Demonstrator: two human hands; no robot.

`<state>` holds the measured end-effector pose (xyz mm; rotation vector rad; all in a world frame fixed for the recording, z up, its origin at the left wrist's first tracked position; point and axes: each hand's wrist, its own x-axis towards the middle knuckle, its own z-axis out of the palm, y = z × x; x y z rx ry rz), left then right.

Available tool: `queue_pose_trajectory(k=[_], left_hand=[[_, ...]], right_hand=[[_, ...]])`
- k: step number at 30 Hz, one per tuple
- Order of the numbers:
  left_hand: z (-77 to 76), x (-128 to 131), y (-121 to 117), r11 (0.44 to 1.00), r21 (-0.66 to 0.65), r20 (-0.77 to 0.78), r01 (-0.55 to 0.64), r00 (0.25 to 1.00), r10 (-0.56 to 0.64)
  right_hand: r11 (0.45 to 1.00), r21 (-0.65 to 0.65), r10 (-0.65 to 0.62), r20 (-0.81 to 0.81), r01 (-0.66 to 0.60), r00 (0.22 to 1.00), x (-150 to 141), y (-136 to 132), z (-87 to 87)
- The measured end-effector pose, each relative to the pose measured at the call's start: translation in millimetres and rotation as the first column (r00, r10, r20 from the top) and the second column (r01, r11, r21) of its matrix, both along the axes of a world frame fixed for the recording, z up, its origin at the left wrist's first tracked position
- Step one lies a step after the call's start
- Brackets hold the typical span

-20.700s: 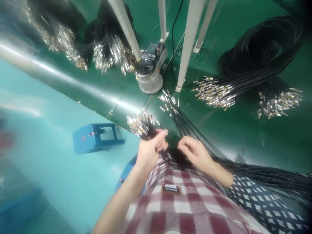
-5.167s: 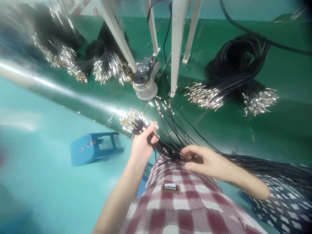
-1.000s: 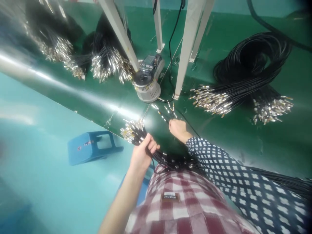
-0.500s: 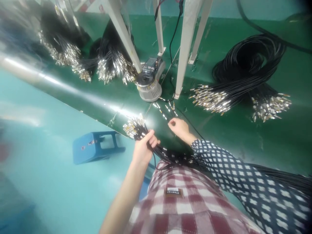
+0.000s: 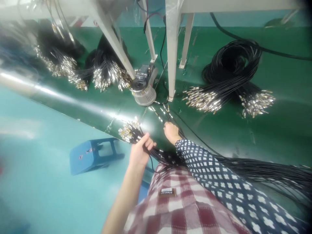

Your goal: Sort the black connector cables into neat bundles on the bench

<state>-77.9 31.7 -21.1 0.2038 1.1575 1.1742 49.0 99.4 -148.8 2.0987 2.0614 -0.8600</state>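
Note:
My left hand (image 5: 140, 150) is wrapped around a bundle of black cables (image 5: 159, 155). Their metal connector ends (image 5: 130, 130) fan out beyond my thumb, toward the upper left. To the right of it, my right hand (image 5: 171, 132) has its fingers closed at a few loose cables lying on the green tabletop (image 5: 195, 130). A cable with a metal connector (image 5: 161, 120) runs in under the fingertips; the exact grip is partly hidden by the hand. More black cables (image 5: 263, 170) trail off to the right, past my sleeve.
A round grey device (image 5: 144, 97) stands beyond my hands, beside white frame legs (image 5: 172, 65). A coiled cable bundle (image 5: 240, 66) lies at the right, and several others, including one cable bundle (image 5: 107, 73), at the left. A blue stool (image 5: 83, 157) is on the floor.
My right hand has moved slightly left onto the loose cables, and its fingers have closed up. My left hand still holds the bundle. The view has shifted a little.

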Motion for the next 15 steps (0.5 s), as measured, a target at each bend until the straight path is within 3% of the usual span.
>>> queue_pose_trajectory(k=[4,15], left_hand=[[2.8,0.3,-2.8,1.0,0.006,-0.003,0.008,1.0,-0.008],[1.7,-1.4,-4.8,1.0,0.005,0.009,-0.002,1.0,0.002]], right_hand=[[0.998,0.043,-0.04,-0.014,0.04,0.999,7.0,-4.9,-4.9],[0.998,0.042,0.047,-0.003,-0.047,0.999,8.5,-2.9,-3.1]])
